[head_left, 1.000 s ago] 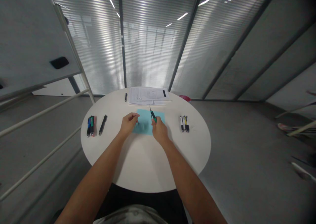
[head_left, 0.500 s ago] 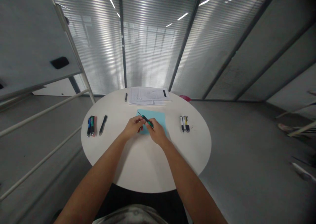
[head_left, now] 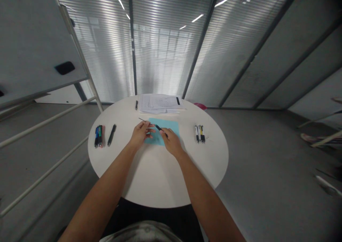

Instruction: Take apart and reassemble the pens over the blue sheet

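Over a light blue sheet [head_left: 173, 126] on the round white table, both my hands work close together. My left hand [head_left: 139, 133] pinches a thin dark pen refill [head_left: 141, 119], whose end sticks out up and to the left; some of its other fingers are spread. My right hand [head_left: 172, 141] is closed around a dark pen barrel [head_left: 158, 127] that points up-left toward the left fingers. Whether the refill and the barrel still touch, I cannot tell. The right fingers hide the lower part of the barrel.
On the table's left lie several coloured pens [head_left: 98, 136] and a separate black pen [head_left: 111, 135]. White and yellow pens [head_left: 200, 133] lie at right, near tiny dark bits. Printed papers [head_left: 160, 105] and a small dark pen [head_left: 136, 105] are at the back. A whiteboard stand [head_left: 91, 82] rises at left.
My left hand has moved a little left with the refill, which now points more to the left. The hands are farther apart, and less of the barrel's green part shows.
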Action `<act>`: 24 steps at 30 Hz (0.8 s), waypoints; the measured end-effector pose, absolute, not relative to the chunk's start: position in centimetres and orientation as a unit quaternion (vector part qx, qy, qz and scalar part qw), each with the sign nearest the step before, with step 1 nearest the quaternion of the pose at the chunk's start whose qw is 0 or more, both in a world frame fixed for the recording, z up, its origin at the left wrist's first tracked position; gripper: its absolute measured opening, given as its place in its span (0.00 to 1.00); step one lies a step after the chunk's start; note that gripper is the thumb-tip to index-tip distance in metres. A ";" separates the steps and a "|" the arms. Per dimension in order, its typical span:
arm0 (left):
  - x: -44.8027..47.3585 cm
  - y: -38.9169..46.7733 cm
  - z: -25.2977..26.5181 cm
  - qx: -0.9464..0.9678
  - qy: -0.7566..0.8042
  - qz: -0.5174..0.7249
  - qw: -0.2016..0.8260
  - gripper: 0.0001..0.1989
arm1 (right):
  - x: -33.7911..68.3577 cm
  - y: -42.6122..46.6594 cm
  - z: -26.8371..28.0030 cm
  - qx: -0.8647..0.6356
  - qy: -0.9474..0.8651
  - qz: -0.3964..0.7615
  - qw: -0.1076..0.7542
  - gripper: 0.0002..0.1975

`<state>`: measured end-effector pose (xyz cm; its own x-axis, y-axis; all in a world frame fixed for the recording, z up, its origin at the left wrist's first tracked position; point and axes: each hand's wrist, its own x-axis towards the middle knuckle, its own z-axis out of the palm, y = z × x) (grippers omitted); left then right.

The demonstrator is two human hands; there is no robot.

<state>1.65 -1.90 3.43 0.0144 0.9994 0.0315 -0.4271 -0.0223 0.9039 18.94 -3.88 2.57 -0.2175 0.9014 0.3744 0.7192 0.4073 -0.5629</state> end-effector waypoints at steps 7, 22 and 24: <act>1.8 -1.5 2.8 0.400 0.381 0.626 0.551 0.19 | 19.0 -4.0 2.5 -0.516 -0.775 0.133 0.338 0.18; 2.2 -1.3 2.5 0.380 0.348 0.639 0.571 0.16 | 19.0 -3.6 1.9 -0.483 -0.783 0.146 0.365 0.18; 2.0 -1.2 2.5 0.362 0.343 0.652 0.570 0.16 | 19.0 -3.5 1.9 -0.480 -0.781 0.148 0.371 0.18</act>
<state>2.04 -1.17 2.55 -0.0871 0.9929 0.0812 -0.4952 -0.1139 0.8613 18.97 -3.54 1.87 -0.2635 0.8597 0.4375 0.6401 0.4952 -0.5874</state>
